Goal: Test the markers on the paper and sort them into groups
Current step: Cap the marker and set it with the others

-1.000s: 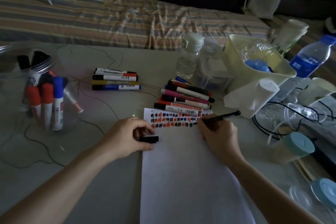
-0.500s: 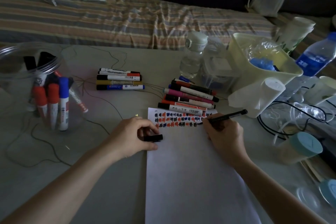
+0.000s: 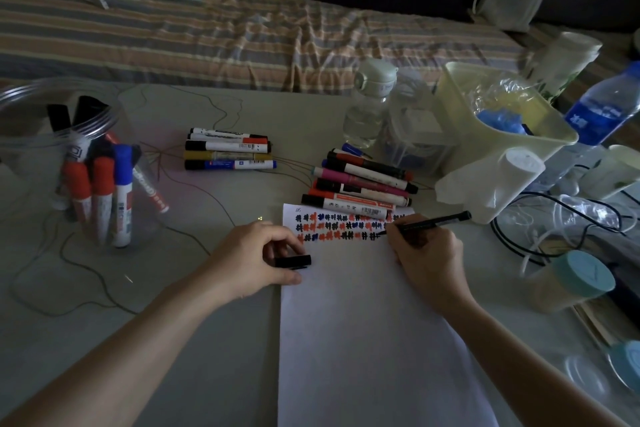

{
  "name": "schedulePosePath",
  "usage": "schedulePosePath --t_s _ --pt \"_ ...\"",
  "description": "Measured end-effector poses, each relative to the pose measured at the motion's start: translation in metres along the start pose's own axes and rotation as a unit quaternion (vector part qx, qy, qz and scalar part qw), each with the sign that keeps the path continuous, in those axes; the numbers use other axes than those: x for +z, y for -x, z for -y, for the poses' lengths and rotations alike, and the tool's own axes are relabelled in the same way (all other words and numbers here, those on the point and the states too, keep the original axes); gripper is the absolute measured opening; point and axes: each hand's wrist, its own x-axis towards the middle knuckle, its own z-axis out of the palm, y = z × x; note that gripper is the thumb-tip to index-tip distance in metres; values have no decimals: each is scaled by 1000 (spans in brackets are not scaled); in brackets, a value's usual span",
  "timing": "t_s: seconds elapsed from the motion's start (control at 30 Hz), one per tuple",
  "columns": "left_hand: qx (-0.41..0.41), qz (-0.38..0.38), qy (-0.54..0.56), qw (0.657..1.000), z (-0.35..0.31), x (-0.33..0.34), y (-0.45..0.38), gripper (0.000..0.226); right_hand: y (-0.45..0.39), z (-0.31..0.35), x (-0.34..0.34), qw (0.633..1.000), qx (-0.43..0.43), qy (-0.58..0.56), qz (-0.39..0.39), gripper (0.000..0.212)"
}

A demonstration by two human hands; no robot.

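Observation:
A white sheet of paper (image 3: 367,340) lies on the table with rows of black, orange and blue test marks along its top. My right hand (image 3: 427,258) grips a thin black pen (image 3: 429,222), its tip touching the paper at the end of the third row. My left hand (image 3: 254,258) rests at the paper's left edge and pinches the pen's black cap (image 3: 293,261). One group of markers (image 3: 228,153) lies at centre left. A second group of markers (image 3: 363,184) lies just above the paper. A clear jar (image 3: 45,135) at the left holds several more markers.
Thin wires trail over the table at the left. A water bottle (image 3: 369,104), a pale green bin (image 3: 498,121), a white roll (image 3: 519,170), a blue-labelled bottle (image 3: 602,107), cables and blue-lidded jars (image 3: 575,281) crowd the right. A striped bed (image 3: 242,35) runs behind.
The pen tip has stayed at the right end of the marked rows with small strokes. My left hand keeps the cap in the same place.

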Motion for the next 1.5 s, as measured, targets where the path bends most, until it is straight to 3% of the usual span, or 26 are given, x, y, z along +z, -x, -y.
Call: schedulePosePath --t_s 0.2,0.33,0.43,0.7,0.93,1.17,1.5 --pt "12 2 2 1000 2 0 0 23 -1 1 -1 1000 10 -22 -13 18" --pt "15 -35 45 998 -8 -6 14 17 -3 20 -8 994 71 -86 0 13" --pt "24 -74 78 994 -22 -16 31 21 3 43 -14 982 100 -162 9 11" --pt "61 -133 206 968 -47 -40 82 17 82 133 -11 921 144 -350 93 28" --pt "62 -159 227 959 -35 -55 104 15 111 158 -8 925 93 -348 118 35" --pt "70 -155 265 949 -30 -66 109 17 119 174 16 923 61 -353 140 19" --pt "66 -146 288 944 -26 -76 111 17 118 177 28 921 63 -356 145 34"
